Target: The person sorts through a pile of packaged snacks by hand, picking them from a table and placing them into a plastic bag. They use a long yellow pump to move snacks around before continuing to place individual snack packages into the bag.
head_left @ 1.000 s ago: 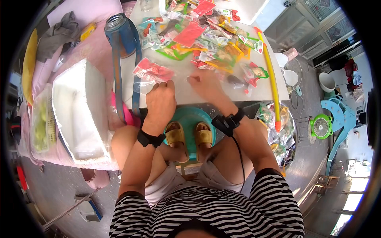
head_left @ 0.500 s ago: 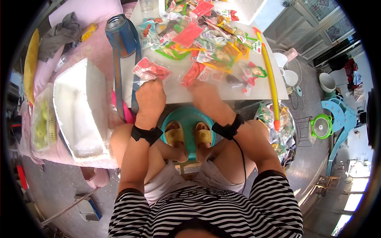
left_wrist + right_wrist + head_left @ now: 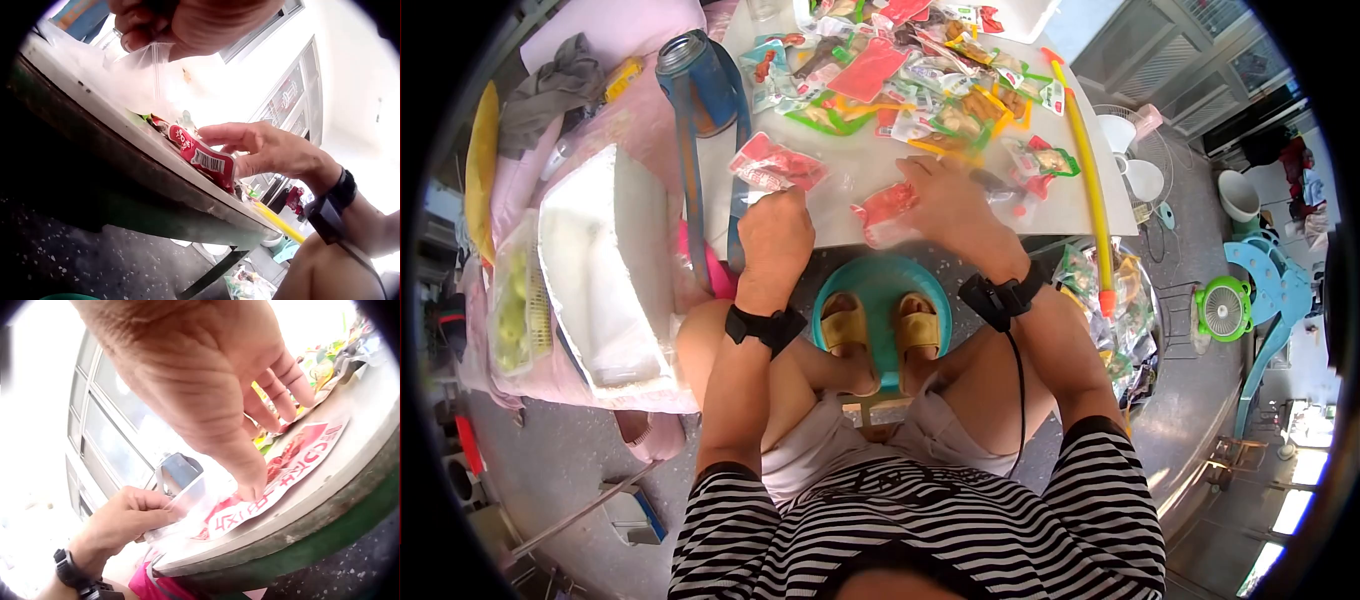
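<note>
In the right wrist view my left hand (image 3: 128,519) pinches the edge of a clear plastic bag (image 3: 147,75) between thumb and fingers. Just beyond that hand, a red-printed packet (image 3: 778,163) lies on the table. My right hand (image 3: 960,205) hovers low at the table's front edge, fingers spread and fairly straight. Beneath it is a second red packet (image 3: 300,459) with white and red lettering, a barcode (image 3: 209,161) showing on its side. The right thumb (image 3: 250,478) touches this packet, while the other fingers reach past it.
Many snack packets (image 3: 870,70) are heaped on the far side of the white table (image 3: 740,225). A blue flask (image 3: 700,85) with a strap stands at the left, near a white foam box (image 3: 605,270). A yellow stick (image 3: 1090,180) lies along the right edge.
The hands have moved apart, the left one leftward and the right one a little rightward. The second red packet, mostly covered at first, now shows nearer the table's front edge.
</note>
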